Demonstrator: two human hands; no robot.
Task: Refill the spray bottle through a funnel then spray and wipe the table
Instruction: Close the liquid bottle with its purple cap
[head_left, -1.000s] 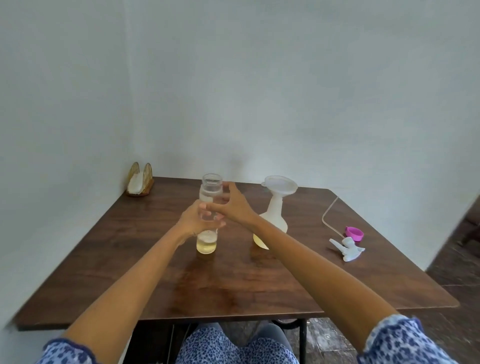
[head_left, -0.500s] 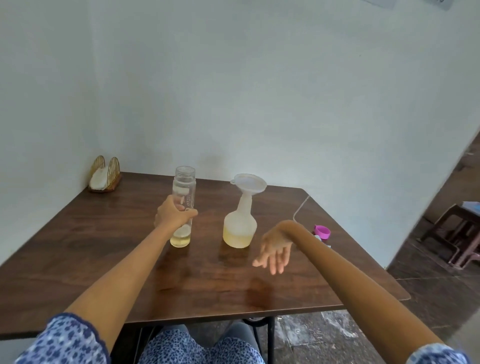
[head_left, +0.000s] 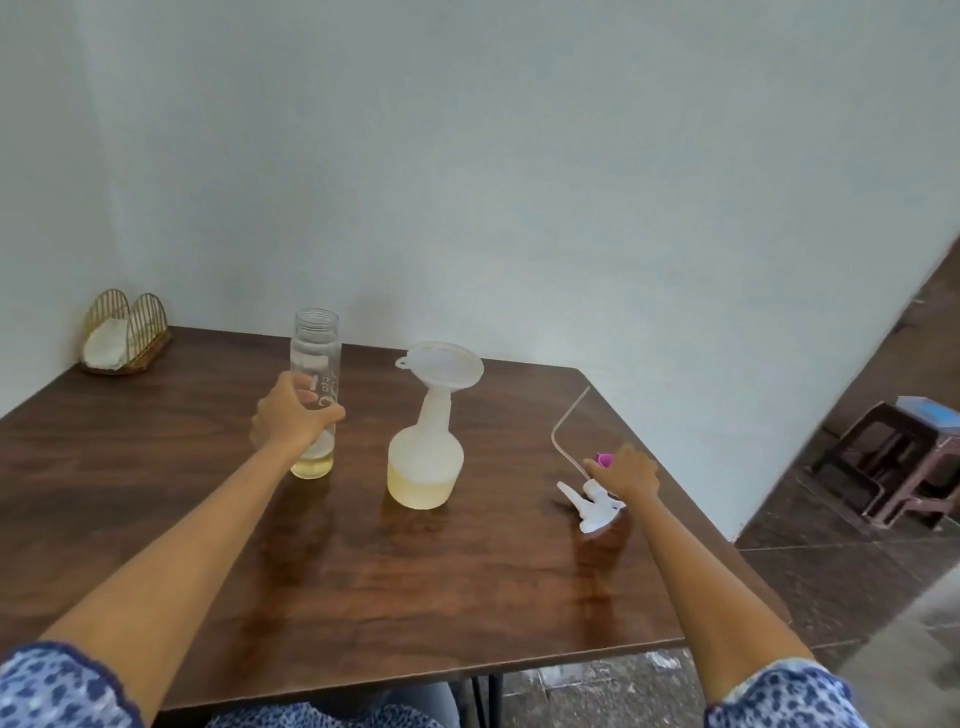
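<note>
A clear bottle (head_left: 316, 338) with a little yellowish liquid at its bottom stands upright on the brown table (head_left: 363, 582). My left hand (head_left: 291, 422) grips it round the middle. To its right stands the white spray bottle (head_left: 423, 467), partly filled with pale yellow liquid, with a white funnel (head_left: 441, 364) seated in its neck. The white spray head (head_left: 589, 506) lies near the table's right edge, and its thin tube (head_left: 566, 421) points away. My right hand (head_left: 626, 475) is just behind the spray head. Its fingers are curled over a small purple cap (head_left: 603, 458), most of which is hidden.
A gold wire holder with white napkins (head_left: 124, 335) sits at the table's far left corner by the wall. Plastic stools (head_left: 909, 462) stand on the floor to the right. The table's right edge runs close to my right hand.
My right hand moved away from the clear bottle, swung right across the table and came down on the purple cap. My left hand kept its grip on the clear bottle.
</note>
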